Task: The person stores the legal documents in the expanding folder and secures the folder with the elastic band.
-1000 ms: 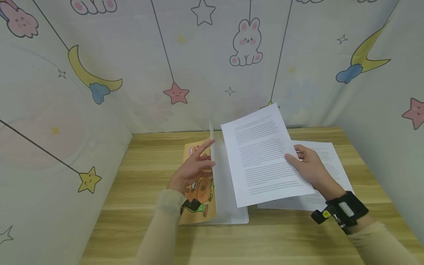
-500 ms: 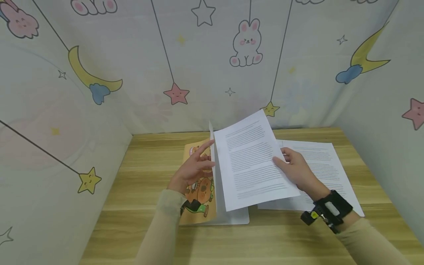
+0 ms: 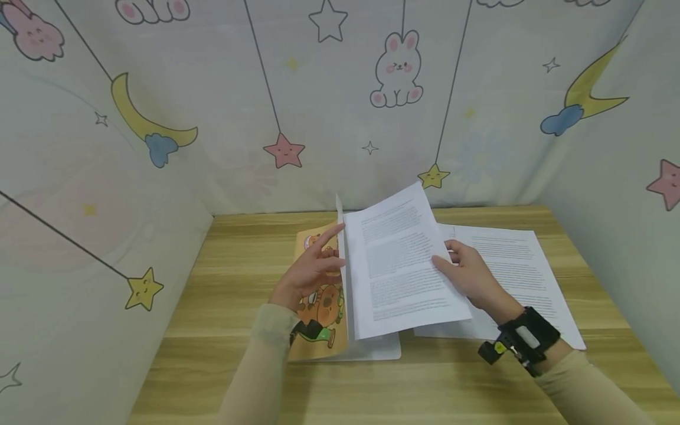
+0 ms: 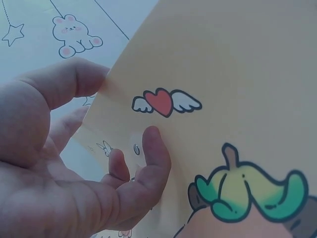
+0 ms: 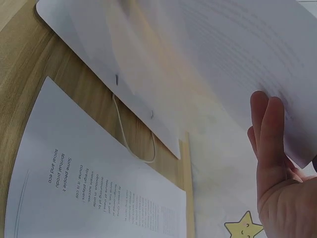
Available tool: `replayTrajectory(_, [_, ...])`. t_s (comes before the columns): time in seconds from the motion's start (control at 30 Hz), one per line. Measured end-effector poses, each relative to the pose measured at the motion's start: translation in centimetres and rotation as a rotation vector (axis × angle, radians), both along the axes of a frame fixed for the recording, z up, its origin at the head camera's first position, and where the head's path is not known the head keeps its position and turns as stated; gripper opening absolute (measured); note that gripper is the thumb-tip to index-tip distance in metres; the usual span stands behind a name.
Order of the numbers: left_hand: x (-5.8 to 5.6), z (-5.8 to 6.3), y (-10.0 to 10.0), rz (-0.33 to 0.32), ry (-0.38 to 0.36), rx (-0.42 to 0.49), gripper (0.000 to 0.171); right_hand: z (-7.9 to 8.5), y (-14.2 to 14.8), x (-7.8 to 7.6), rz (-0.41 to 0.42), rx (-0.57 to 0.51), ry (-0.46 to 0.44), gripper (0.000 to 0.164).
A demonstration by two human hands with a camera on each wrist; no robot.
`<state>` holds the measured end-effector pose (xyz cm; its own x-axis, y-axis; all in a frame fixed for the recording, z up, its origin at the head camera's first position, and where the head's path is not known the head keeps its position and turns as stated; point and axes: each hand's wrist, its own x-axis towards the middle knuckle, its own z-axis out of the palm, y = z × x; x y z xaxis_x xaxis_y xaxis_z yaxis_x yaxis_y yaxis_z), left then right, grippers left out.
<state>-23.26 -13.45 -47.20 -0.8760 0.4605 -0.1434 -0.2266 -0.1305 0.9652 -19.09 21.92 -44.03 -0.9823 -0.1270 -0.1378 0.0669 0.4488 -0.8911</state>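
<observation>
In the head view, a wooden table point(image 3: 212, 319) meets a patterned wall cloth point(image 3: 345, 118) at twelve o'clock. The left sleeve point(image 3: 260, 366) is cut off by the lower edge, its forearm aimed just past twelve o'clock. The left hand point(image 3: 308, 271) bends on toward one to two o'clock, holding a folder's raised orange cover point(image 3: 332, 313) at its free edge: two outstretched digits reach that edge while other fingers curl against the outside. Those curled fingers are partly masked, and hand and sleeve hide much of the printed cartoon animals.

At three to four o'clock from the cover, the folder's white inner side point(image 3: 377, 349) is largely hidden by a tilted printed sheet point(image 3: 404, 265); whether the two touch cannot be told. Its lines are too small to read, and whether it is one leaf or several is unclear. The right hand point(image 3: 467, 274) pinches the sheet's three o'clock edge, thumb in front, the fingers behind partly concealed. That forearm points toward ten o'clock; the right sleeve point(image 3: 589, 383) is cut off at five o'clock.

Farther toward three o'clock, a second sheet point(image 3: 510, 283) lies on the table, partly covered. In the right wrist view, a thin cord point(image 5: 143, 161) loops from the folder's edge.
</observation>
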Motion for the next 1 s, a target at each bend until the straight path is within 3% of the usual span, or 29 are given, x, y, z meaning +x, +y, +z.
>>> replayTrajectory(0.47, [0.0,0.2,0.1,-0.013,0.008,0.008,0.084,-0.2,-1.2,-0.1,0.01,0.025,0.001,0.043])
replayTrajectory(1.0, [0.1,0.5,0.0,-0.02,0.012,0.022,0.083,-1.4,-2.9,-0.3,0.063,-0.045,-0.031,0.037])
